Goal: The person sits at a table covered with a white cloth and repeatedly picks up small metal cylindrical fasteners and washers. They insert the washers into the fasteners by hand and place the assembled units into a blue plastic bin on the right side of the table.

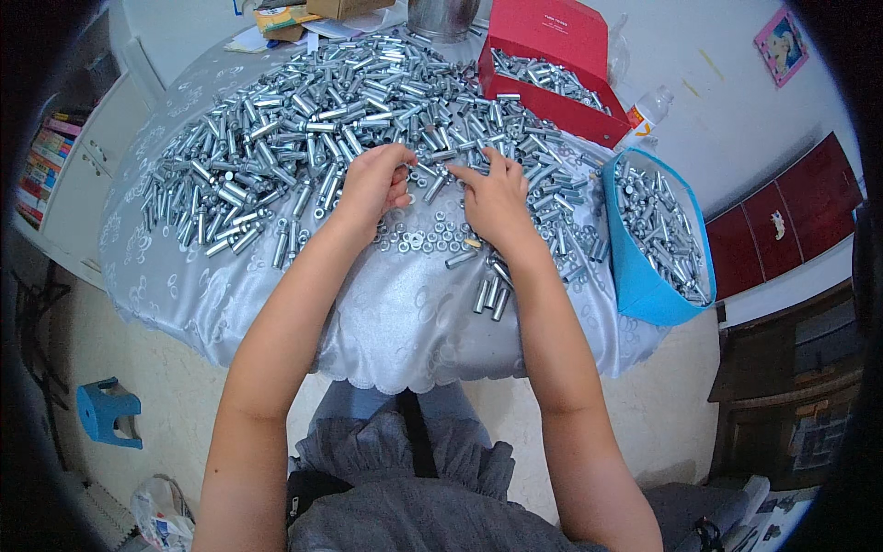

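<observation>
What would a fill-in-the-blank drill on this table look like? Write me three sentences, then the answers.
1. The open box at the far side of the table, holding metal sleeves, is ____ in colour.
2. The blue container full of sleeves stands at the person's ____ side.
3. Both the left hand and the right hand rest at the near edge of the heap of silver metal ____, beside the small nuts.

Missing words: red; right; sleeves

Two hands [372,184], one red box [552,64], one blue bin [635,267], one blue stool [108,411], seemingly hundreds of metal sleeves [303,120].
</observation>
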`<state>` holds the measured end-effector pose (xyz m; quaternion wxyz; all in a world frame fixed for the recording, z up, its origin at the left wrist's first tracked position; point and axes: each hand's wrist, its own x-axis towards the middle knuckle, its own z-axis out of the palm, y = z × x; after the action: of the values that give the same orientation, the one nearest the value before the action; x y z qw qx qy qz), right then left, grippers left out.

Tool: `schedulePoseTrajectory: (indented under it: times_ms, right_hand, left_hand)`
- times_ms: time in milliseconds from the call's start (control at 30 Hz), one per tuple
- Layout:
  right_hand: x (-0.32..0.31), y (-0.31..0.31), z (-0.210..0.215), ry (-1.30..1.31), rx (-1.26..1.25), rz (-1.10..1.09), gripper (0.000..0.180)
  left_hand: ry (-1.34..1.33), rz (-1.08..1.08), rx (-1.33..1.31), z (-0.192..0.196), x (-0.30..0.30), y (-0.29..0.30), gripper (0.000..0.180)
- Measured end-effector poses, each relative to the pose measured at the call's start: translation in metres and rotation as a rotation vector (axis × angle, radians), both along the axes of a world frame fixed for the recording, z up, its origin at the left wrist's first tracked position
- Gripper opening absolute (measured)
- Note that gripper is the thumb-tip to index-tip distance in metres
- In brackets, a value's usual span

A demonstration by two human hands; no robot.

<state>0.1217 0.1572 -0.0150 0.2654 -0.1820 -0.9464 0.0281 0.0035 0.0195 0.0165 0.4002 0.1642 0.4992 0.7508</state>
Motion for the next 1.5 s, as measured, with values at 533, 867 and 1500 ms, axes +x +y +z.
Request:
schedulePoseTrajectory:
  times_ms: [533, 867, 1500]
  right_hand:
    - [0.006, -0.002, 0.009, 0.036, -0.093, -0.06, 0.021]
    - [0.009, 0.001, 0.009, -0.011, -0.133, -0.048, 0.024]
    - [-0.026, -0.022, -0.012, 0.096, 0.004, 0.132, 0.027]
  left_hand:
    - [0.016, 0.01, -0.032, 0.001, 0.002, 0.0, 0.014]
    - [-0.035, 0.071, 0.064, 0.004, -0.008, -0.004, 0.015]
    - [0.014, 0.111, 0.037, 0.005, -0.005, -0.001, 0.013]
